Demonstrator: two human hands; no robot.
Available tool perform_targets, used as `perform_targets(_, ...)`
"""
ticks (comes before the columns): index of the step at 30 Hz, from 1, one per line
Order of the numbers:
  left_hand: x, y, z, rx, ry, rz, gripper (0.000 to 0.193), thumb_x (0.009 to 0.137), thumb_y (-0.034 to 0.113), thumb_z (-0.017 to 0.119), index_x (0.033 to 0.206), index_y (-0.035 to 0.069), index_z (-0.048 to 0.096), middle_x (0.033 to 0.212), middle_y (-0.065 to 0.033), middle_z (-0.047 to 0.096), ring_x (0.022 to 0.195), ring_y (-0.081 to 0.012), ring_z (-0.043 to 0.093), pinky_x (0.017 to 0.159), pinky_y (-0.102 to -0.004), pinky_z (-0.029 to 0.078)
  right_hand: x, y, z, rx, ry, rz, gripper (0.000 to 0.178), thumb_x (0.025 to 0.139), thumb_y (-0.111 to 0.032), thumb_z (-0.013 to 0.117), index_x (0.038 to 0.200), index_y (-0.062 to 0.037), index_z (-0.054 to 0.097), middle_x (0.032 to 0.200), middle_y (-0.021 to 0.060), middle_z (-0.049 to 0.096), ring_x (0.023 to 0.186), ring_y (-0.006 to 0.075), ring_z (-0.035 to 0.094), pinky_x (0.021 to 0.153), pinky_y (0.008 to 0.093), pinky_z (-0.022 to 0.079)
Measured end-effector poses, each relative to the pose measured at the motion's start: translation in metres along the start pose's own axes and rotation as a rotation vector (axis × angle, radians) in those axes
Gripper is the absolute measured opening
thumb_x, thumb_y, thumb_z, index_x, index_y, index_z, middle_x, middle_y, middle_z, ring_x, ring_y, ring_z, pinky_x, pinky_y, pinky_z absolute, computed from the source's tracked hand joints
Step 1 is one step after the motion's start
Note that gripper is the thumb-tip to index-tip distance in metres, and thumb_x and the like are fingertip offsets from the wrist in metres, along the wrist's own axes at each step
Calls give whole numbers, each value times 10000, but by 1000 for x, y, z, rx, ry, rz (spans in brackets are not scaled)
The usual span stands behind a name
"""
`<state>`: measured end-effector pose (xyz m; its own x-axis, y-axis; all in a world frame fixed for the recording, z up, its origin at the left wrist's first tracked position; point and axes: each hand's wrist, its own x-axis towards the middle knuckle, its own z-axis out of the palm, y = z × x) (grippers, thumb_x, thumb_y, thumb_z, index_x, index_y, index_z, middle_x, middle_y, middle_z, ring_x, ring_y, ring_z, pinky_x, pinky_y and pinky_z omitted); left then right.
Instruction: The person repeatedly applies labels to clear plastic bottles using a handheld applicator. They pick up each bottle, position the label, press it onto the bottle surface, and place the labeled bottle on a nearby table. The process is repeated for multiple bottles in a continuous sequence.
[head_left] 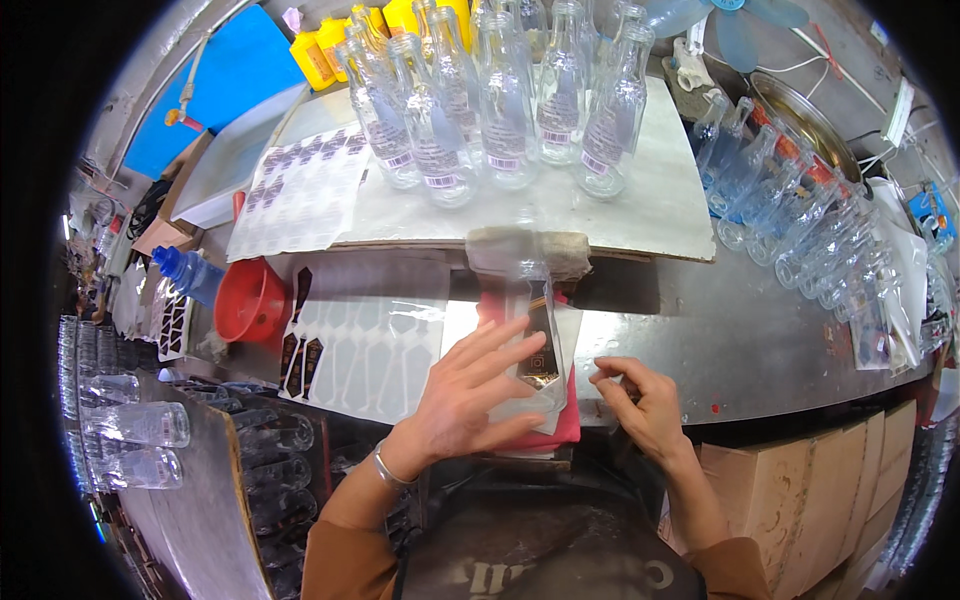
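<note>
Clear, dark-labelled bottle [541,348] horizontal over red cloth [572,405]

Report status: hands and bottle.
Left hand spread open over bottle, contact unclear. Right hand half-curled, to bottle's right. Bottle lying down, dark label up, above red cloth. Left hand partly covers bottle.

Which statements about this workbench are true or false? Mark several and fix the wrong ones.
1. The left hand has its fingers spread over the dark-labelled bottle. True.
2. That bottle stands upright. False: it lies over a pink cloth.
3. The red bowl is left of the left hand. True.
4. The right hand holds the red bowl. False: that hand is right of the bottle.
5. The sheet of dark labels lies right of the right hand. False: left of both hands.
6. Clear bottles stand on the raised board. True.
</note>
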<state>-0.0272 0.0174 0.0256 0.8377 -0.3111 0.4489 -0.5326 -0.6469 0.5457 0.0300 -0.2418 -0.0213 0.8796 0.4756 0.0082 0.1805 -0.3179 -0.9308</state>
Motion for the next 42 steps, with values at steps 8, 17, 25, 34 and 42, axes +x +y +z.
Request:
perform_targets(8,17,-26,24,43,77,-237,586,856,158,747,1414,97,577,1592,-249,326,1427,-420,393,1150,-457,358,60,-35,22,108,-147,78,525,920,-246,715,1333,38,560,1125,183,711,943,246,725,818,338,557)
perform_targets(17,2,-25,36,-122,158,-311,623,857,97,729,1438,24,519,1575,-268,339,1418,-416,415,1115,-447,422,52,-29,29,46,-135,-22,685,885,-229,746,1460,-3,450,1162,177,696,569,122,592,599,285,491)
perform_targets(25,7,-24,31,-165,190,-317,608,850,74,732,1426,29,541,1563,-245,362,1361,-383,484,1076,-441,458,50,-29,28,68,-146,31,708,851,-208,765,1454,-1,456,1176,160,696,603,148,609,644,307,520)
perform_targets(34,21,-34,26,11,174,-357,598,818,170,781,1386,112,601,1494,-207,435,1206,-344,577,943,-416,525,49,-29,30,74,-144,28,718,861,-224,762,1461,6,443,1201,171,687,580,143,597,629,304,514)
perform_targets(42,19,-31,29,-54,149,-349,590,845,167,753,1411,132,589,1503,-212,423,1248,-353,538,941,-416,517,45,-29,29,51,-145,40,713,876,-246,756,1463,7,440,1207,175,683,593,168,609,647,320,521)
